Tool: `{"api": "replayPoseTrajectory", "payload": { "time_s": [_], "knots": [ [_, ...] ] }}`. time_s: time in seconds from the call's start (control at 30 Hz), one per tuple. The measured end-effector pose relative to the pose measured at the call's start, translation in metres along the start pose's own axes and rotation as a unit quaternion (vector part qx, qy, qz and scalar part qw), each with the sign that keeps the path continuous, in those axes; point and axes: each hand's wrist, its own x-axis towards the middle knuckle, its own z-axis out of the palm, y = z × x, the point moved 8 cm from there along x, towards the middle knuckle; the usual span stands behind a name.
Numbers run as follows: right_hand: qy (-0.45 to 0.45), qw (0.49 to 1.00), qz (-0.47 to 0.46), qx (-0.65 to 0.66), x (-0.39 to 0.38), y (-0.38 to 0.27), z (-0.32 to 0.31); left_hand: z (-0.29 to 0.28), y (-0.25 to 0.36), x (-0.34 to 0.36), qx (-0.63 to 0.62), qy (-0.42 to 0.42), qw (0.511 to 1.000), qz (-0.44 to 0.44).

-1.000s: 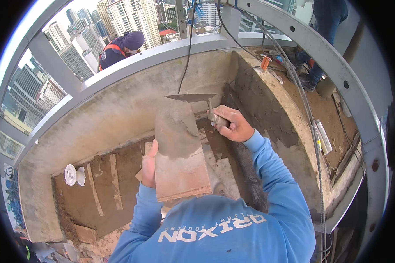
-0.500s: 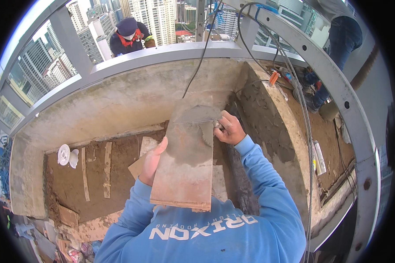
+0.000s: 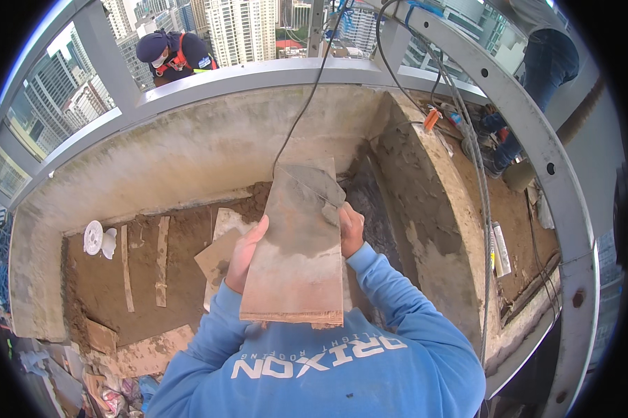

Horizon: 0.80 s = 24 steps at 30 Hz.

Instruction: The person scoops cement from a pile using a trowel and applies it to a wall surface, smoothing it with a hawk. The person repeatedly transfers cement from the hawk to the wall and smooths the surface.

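A flat plywood board [image 3: 293, 282] lies lengthwise in front of me, its far half coated with wet grey mortar [image 3: 296, 226]. At the board's left edge is my left hand [image 3: 245, 256], gripping it with the thumb up along the side and the other fingers hidden beneath. My right hand [image 3: 352, 230] is closed at the board's right edge on a trowel [image 3: 319, 182], whose handle is mostly hidden. The trowel's blade lies slantwise over the far end, with a lump of mortar by it.
A low concrete wall [image 3: 188, 153] rings the dirt floor; its right side carries rough fresh mortar [image 3: 422, 184]. Wood strips [image 3: 162, 261] and a white spool [image 3: 94, 237] lie left. Cables [image 3: 470, 139] hang right by a metal beam [image 3: 509, 97]. One person [image 3: 178, 57] is beyond the railing, another [image 3: 547, 66] right.
My right hand has moved nearer along the board's right edge, and the trowel blade has turned from crosswise to slanting. The person beyond the railing has shifted left.
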Motion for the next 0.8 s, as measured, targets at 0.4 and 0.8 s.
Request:
{"api": "replayPoseTrajectory", "payload": {
  "time_s": [0.4,0.8],
  "knots": [
    [0.010,0.988,0.096,-0.117,-0.057,0.018,-0.042,0.000,-0.021,0.029,-0.016,-0.028,0.998,-0.059],
    [-0.026,0.984,0.135,-0.117,-0.020,0.004,-0.136,0.034,0.080,0.023,0.133,0.021,0.976,0.169]
  ]
}}
